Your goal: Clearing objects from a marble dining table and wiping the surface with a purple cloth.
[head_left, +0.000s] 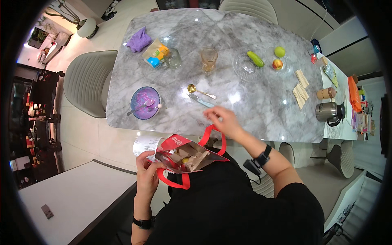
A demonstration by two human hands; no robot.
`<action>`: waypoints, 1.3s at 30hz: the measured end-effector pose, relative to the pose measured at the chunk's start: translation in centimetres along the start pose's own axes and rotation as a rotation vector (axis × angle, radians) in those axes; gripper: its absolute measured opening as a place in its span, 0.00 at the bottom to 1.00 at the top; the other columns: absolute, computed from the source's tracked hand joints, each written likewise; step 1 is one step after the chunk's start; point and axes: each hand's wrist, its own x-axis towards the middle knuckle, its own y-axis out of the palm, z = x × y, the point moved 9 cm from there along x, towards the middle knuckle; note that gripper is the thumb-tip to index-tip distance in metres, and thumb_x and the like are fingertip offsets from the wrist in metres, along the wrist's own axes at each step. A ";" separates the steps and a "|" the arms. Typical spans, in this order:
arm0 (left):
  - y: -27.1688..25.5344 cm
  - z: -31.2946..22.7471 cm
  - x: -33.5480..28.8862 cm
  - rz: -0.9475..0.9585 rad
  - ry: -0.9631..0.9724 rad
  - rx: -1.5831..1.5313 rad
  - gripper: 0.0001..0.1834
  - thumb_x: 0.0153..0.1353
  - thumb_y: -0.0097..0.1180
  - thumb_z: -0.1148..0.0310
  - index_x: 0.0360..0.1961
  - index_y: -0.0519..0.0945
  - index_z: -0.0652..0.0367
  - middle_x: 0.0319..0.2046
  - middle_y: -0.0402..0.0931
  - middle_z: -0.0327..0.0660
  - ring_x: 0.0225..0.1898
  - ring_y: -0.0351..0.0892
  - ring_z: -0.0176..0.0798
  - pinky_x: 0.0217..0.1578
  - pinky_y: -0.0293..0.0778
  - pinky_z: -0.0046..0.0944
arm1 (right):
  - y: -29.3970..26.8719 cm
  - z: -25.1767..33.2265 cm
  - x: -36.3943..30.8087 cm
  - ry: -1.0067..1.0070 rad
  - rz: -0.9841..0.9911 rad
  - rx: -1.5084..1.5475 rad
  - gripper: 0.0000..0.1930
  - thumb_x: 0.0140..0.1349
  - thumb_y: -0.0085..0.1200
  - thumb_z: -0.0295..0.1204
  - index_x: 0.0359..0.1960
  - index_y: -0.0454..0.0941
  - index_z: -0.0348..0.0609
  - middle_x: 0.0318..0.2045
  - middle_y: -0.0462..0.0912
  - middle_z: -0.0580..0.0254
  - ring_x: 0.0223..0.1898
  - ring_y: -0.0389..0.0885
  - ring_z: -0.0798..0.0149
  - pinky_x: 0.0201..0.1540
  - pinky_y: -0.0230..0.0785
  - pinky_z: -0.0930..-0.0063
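A red paper bag (pixel 174 142) with red strap handles gapes upward at the table's near edge. My left hand (pixel 148 169) pinches its left side beside a white printed slip (pixel 146 148). Crumpled brown paper (pixel 197 160) and a small yellow thing (pixel 185 160) show inside. Above the bag's far handle, my right hand (pixel 223 121) has loosely bent fingers, apart, with nothing visible in them. Just beyond its fingertips lies a knife (pixel 201 100) with a pale blue handle, beside a gold ladle (pixel 200 91).
On the marble table (pixel 183 122) stand a purple-blue bowl (pixel 134 96) with utensils, a drinking glass (pixel 209 61), a glass jar (pixel 173 59) by a yellow packet (pixel 154 51), a purple cloth (pixel 139 39), a glass plate (pixel 245 72) with a green vegetable, fruit, cream gloves (pixel 301 96) and a steel jug (pixel 326 112).
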 end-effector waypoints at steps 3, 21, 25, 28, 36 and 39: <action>-0.4 -0.1 -0.1 -0.018 -0.004 0.024 0.13 0.42 0.65 0.86 0.26 0.79 0.58 0.52 0.62 0.44 0.37 0.75 0.38 0.32 0.71 0.34 | -1.0 -7.7 2.5 0.132 -0.086 -0.033 0.09 0.59 0.55 0.25 0.41 0.79 0.41 0.36 0.82 0.54 0.36 0.82 0.55 0.39 0.76 0.69; -3.2 1.5 -3.3 -0.061 -0.102 0.010 0.10 0.47 0.60 0.85 0.30 0.77 0.59 0.41 0.76 0.42 0.39 0.77 0.41 0.40 0.73 0.36 | 0.8 -11.4 4.6 0.164 -0.006 -0.320 0.15 0.57 0.52 0.29 0.46 0.73 0.40 0.39 0.78 0.44 0.39 0.78 0.45 0.42 0.71 0.60; -2.6 1.5 -2.7 -0.011 -0.023 0.011 0.09 0.48 0.59 0.84 0.30 0.77 0.60 0.33 0.79 0.41 0.38 0.78 0.43 0.40 0.73 0.37 | -1.3 -13.7 3.0 0.376 -0.069 -0.103 0.11 0.60 0.53 0.32 0.41 0.72 0.40 0.37 0.81 0.45 0.35 0.80 0.45 0.38 0.72 0.62; -2.2 1.6 -2.5 0.004 -0.019 -0.010 0.09 0.48 0.58 0.85 0.30 0.76 0.60 0.32 0.79 0.41 0.38 0.78 0.44 0.40 0.74 0.37 | -2.7 -12.4 3.2 0.304 -0.188 -0.299 0.10 0.58 0.54 0.30 0.38 0.71 0.38 0.35 0.79 0.45 0.32 0.80 0.46 0.37 0.72 0.61; -2.4 1.1 -2.6 0.035 -0.018 0.021 0.12 0.45 0.60 0.84 0.31 0.77 0.58 0.34 0.80 0.39 0.36 0.79 0.46 0.36 0.75 0.38 | 1.6 -14.5 7.7 -0.015 -0.200 -0.618 0.11 0.54 0.56 0.27 0.37 0.71 0.36 0.36 0.76 0.47 0.40 0.76 0.44 0.40 0.72 0.54; -2.9 0.9 -3.1 0.026 -0.041 0.025 0.13 0.45 0.60 0.84 0.32 0.78 0.58 0.34 0.80 0.39 0.37 0.79 0.45 0.37 0.75 0.38 | 2.6 -16.1 8.9 0.070 -0.189 -0.608 0.12 0.52 0.57 0.28 0.36 0.72 0.36 0.37 0.76 0.45 0.41 0.76 0.42 0.42 0.71 0.54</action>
